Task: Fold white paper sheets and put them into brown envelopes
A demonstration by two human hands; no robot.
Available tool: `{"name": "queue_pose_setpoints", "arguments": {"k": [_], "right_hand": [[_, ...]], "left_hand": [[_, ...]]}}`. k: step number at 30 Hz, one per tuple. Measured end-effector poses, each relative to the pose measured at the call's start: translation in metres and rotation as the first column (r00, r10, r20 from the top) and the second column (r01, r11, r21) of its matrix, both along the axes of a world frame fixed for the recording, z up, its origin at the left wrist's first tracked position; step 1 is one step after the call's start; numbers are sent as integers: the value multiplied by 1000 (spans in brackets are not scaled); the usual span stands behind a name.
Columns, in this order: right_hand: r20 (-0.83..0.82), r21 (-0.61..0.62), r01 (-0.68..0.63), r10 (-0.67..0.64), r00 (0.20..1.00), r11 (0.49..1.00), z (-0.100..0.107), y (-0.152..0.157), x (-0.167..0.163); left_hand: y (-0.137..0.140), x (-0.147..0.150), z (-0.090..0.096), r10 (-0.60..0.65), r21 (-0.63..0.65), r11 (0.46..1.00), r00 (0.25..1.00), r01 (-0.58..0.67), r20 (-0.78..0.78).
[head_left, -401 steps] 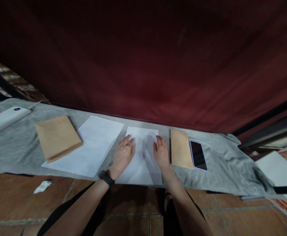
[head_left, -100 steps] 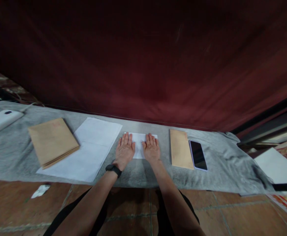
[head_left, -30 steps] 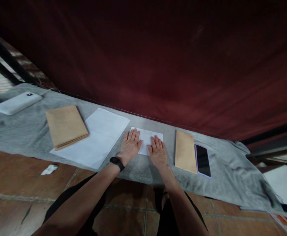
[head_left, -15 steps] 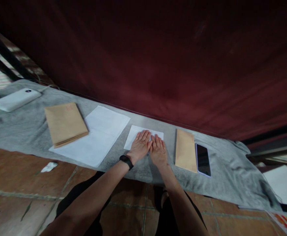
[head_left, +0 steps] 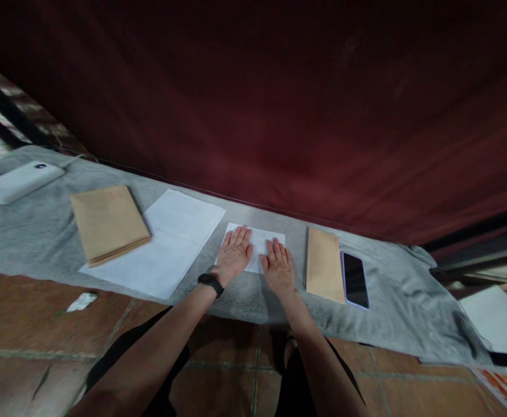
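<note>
"And the left hand (head_left: 234, 253) is sliding from the right hand (head_left: 278, 269) towards the left end of the paper (head_left: 256, 246)!"
"The fingers?"
"Slightly spread, both hands, pinching nothing. The paper is lying on the counter (head_left: 240, 301) between sheets (head_left: 183, 231) and envelope (head_left: 325, 264), seemingly getting smoothed flat."

Free cloth (head_left: 297, 248) separates right hand (head_left: 278, 270) from envelope (head_left: 325, 265) (phone (head_left: 355, 280) beyond).
</note>
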State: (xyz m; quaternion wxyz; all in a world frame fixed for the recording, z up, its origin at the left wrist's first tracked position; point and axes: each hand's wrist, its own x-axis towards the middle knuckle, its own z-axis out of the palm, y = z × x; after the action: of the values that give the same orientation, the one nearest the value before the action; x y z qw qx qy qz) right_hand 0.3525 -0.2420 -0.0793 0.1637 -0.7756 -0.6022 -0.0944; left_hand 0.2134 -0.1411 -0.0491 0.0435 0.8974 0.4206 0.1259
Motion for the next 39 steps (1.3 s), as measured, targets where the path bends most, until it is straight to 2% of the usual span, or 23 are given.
{"name": "queue_pose_setpoints", "arguments": {"k": [12,19,26,30,33,35,37,39], "right_hand": [[-8,20,115,-115,993,993,-2,-6,19],[-68,-45,204,-207,976,978,17,-13,27],[-90,-80,238,-245,965,968,35,-17,31],[-214,-149,267,-294,931,952,47,-13,26],[-364,-214,288,-349,863,934,51,-10,24],[-493,-221,293,-366,789,930,50,-9,27],[-702,-174,291,-325,634,941,47,-7,32],[-875,-108,284,-227,428,953,44,-5,39]], "left_hand": [[8,-18,-5,38,10,999,998,-38,-48],[9,-23,-5,37,23,999,999,-36,-34],[9,-23,-7,54,32,998,999,-53,-9],[10,-24,-6,47,38,998,999,-46,-22],[9,-24,-4,43,31,999,999,-42,-22],[9,-24,-4,40,26,999,999,-39,-16],[9,-25,-4,35,22,999,999,-34,-11],[9,-25,-3,32,16,999,999,-32,-8]]}}
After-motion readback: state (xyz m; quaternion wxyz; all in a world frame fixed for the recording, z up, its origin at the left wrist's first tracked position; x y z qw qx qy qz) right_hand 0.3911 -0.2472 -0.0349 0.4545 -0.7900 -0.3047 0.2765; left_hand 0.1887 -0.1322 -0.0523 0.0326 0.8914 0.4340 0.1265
